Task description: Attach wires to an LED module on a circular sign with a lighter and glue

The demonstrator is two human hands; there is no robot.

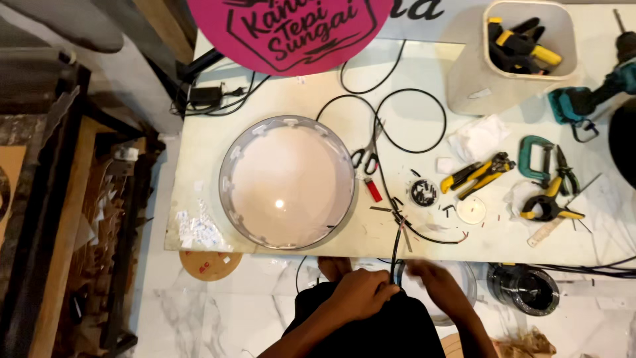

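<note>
My left hand (361,292) and my right hand (434,280) meet just below the table's front edge, both pinching a thin black cable (396,248) that runs up onto the white table (199,166). The cable's far part curls in loops near the table's middle. A round shallow tray with a metal rim (228,162) lies left of the cable. Black-handled scissors (366,156) and a small red lighter (373,189) rest beside it.
Yellow-handled pliers (477,176), a green clamp (536,156), a spring clamp (548,207), a small round tin (424,192), a white bin of clamps (464,83), a teal drill (586,99) and a pink round sign (291,33) sit on the table. A tape roll (527,288) lies on the floor.
</note>
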